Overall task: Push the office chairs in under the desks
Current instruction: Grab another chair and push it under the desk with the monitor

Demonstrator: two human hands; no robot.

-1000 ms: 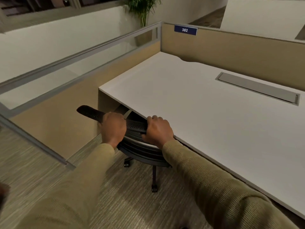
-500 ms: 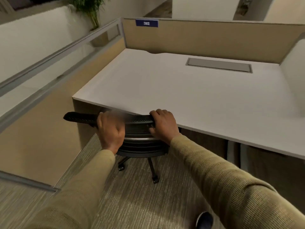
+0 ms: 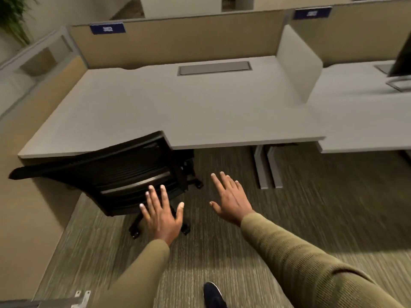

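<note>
Both grips are open and hold nothing: the left hand (image 3: 161,215) has its fingers spread in front of the lower back of the office chair (image 3: 115,174), and the right hand (image 3: 231,200) hangs over the carpet to the right of the chair. The chair lies ahead and to the left, so the left hand is nearer. It is black with a mesh back. Its wide back runs along the front edge of the tabletop (image 3: 178,107), a little turned, with the seat already under it.

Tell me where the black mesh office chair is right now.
In the head view the black mesh office chair sits lower left, tucked partly under the front left corner of the pale grey desk, beyond the open left hand.
</note>
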